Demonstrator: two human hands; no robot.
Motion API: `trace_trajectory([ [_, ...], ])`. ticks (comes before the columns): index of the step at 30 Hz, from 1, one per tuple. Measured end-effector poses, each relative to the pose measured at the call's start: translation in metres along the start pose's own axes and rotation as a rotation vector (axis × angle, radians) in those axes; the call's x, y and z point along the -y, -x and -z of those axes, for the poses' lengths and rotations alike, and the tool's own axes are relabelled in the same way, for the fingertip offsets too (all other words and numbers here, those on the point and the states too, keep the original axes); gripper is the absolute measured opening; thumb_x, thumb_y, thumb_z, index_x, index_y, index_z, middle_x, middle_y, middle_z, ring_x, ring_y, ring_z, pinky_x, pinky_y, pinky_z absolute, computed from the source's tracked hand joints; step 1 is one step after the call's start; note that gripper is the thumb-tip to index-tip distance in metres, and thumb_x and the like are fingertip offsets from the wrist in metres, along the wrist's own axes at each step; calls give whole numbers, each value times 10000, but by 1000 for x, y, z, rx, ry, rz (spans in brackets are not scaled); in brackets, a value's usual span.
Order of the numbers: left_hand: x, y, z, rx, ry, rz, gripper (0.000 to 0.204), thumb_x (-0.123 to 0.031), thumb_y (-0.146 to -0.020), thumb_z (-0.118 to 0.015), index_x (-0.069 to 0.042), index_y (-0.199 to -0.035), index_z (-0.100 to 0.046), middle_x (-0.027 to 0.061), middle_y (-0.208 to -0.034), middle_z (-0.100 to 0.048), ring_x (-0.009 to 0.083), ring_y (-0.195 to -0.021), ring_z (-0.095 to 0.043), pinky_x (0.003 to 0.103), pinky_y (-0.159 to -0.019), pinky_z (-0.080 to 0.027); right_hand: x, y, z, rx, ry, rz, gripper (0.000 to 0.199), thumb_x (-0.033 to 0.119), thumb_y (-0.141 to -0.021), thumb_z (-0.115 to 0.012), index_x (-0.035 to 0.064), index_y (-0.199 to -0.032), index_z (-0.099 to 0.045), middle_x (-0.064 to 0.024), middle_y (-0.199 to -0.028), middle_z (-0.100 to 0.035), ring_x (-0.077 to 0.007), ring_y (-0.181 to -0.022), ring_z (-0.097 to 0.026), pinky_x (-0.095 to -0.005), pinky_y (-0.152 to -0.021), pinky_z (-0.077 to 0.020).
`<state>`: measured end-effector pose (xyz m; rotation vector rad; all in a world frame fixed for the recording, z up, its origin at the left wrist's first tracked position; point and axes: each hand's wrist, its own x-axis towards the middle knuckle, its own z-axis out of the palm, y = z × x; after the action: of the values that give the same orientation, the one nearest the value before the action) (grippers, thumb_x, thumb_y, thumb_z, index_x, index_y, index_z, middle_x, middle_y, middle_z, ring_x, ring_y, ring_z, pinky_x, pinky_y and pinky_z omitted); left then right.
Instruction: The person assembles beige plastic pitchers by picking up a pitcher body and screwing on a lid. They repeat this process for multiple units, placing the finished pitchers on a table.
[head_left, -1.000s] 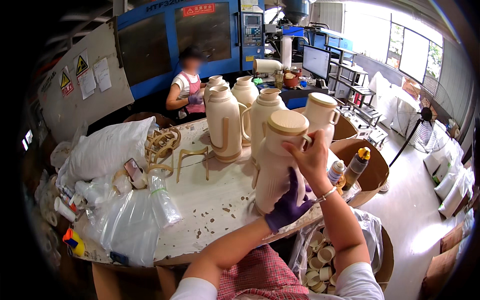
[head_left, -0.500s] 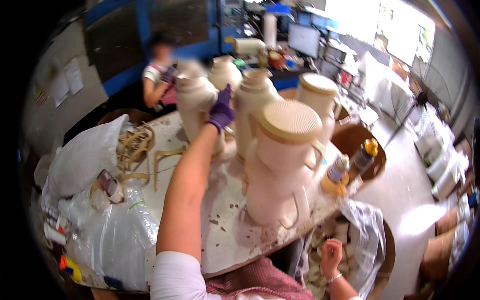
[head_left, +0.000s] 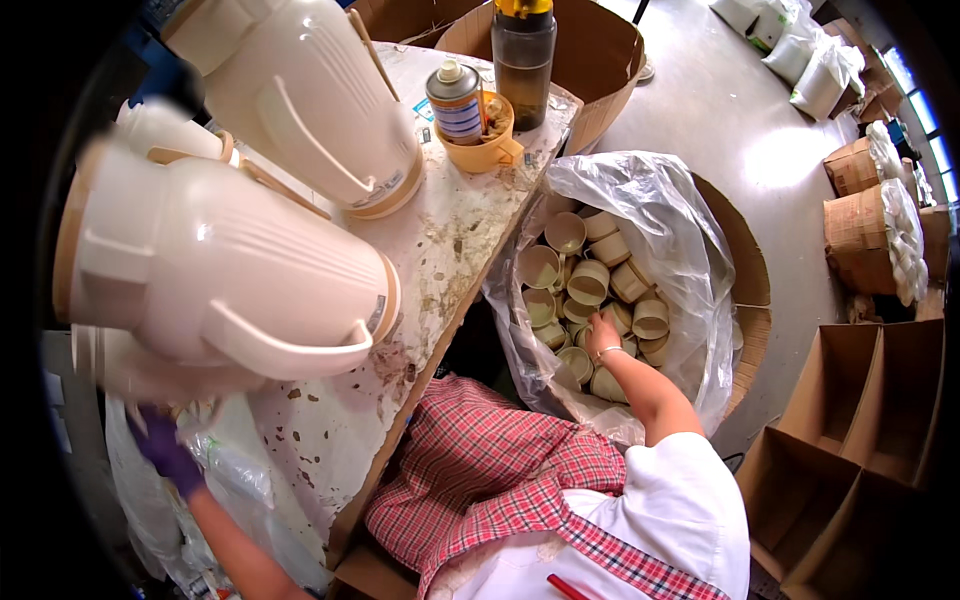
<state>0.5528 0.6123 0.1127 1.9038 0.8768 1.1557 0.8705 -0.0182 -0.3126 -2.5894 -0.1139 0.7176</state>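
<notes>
My right hand (head_left: pixel 603 337) reaches into a plastic-lined round carton, its fingers closed at the rim of a beige cup among several similar handled cups (head_left: pixel 587 283). My left hand (head_left: pixel 165 452), in a purple glove, is at the left edge of the table. It grips the handle of a cream vacuum flask (head_left: pixel 165 380), which is smeared by motion and partly hidden behind another. That nearer vacuum flask (head_left: pixel 250 260), with a ribbed body and side handle, stands on the table. A further vacuum flask (head_left: pixel 310 110) stands beyond it.
A spray can (head_left: pixel 456 105) stands in an orange cup (head_left: pixel 485 150) beside a dark bottle with a yellow cap (head_left: pixel 523 70). Clear plastic lines the carton (head_left: pixel 740 290). Divided cardboard boxes (head_left: pixel 860 400) are at the right. Plastic bags (head_left: pixel 240 470) lie at the lower left.
The view has swung down and to the right. My right hand has gone from above the cups in the carton down among them. My left hand has come nearer with a flask.
</notes>
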Motion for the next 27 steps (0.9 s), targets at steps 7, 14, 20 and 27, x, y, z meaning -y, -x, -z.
trace_trajectory([
  [7,21,203,263,57,-485,-15,391,-232,-952,-505,15,-1254,-518,80,-998,-623,191,-829,-589,300,-685,-472,6,-92,-9,-131,369,-114,386,270,-879,-590,136,-1242,-594,-103,-1546,-214,-253,-1414,-193,-523,-1054,-282],
  [14,-120,259,64,-475,-775,-395,603,-383,-967,-508,39,-1374,-366,218,-1265,-536,325,-1189,-498,445,-999,-412,-1,-44,37,-379,-71,315,236,162,-954,-496,34,-1021,-682,-123,-1157,-642,-284,-1092,-573,-372,-939,-441],
  [20,-195,314,-109,727,-267,-982,427,-299,-760,-746,-130,-1133,-625,83,-1123,-604,291,-1069,-560,449,-913,-478,162,135,153,13,-303,895,146,53,-893,-555,13,-956,-680,-126,-1018,-682,-319,-979,-613,-363,-853,-497],
  [27,-196,318,-89,704,-376,-988,173,-174,-748,-673,-92,-896,-635,44,-791,-648,225,-752,-646,446,-877,-509,281,265,227,787,-683,1059,565,251,-891,-662,63,-1384,-461,-117,-1459,-419,-279,-1312,-436,-440,-1029,-399],
])
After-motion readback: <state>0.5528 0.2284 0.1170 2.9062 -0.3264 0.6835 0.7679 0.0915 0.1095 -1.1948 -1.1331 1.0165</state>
